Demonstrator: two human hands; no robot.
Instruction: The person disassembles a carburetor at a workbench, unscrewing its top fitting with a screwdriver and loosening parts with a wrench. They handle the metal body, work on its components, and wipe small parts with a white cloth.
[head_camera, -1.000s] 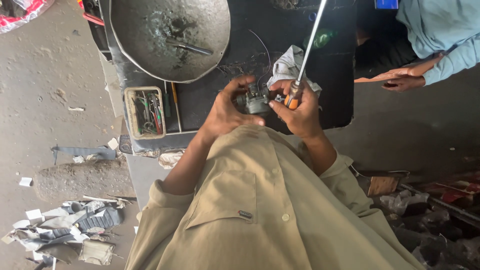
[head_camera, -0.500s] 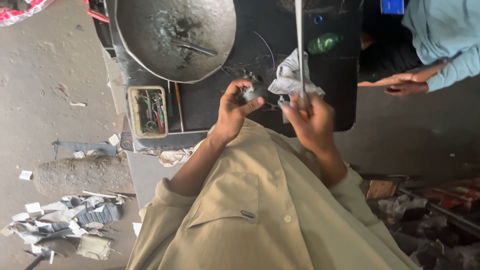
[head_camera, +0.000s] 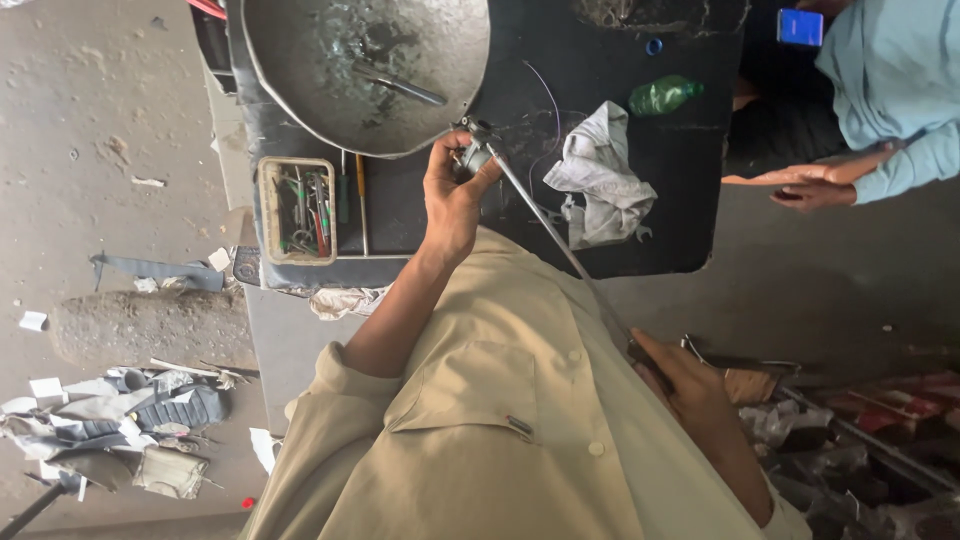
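Dark bench (head_camera: 690, 240), pan (head_camera: 300, 80) and rag (head_camera: 600, 180) flanking. Left hand (head_camera: 452, 195) clenched on small part (head_camera: 474, 157); right hand (head_camera: 680, 380) gripping rod (head_camera: 540, 222), running diagonally from part to lap.

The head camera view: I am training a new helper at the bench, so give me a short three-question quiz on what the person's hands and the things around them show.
1. True or false: the left hand grips a small metal part over the black table.
2. What does the right hand hold? A) the green bottle B) the lower end of the long thin rod C) the grey rag
3. Which side of the left hand is the tray of small tools on in the picture?

Key: 1 true; 2 B; 3 the picture's left side, below the big metal bowl.
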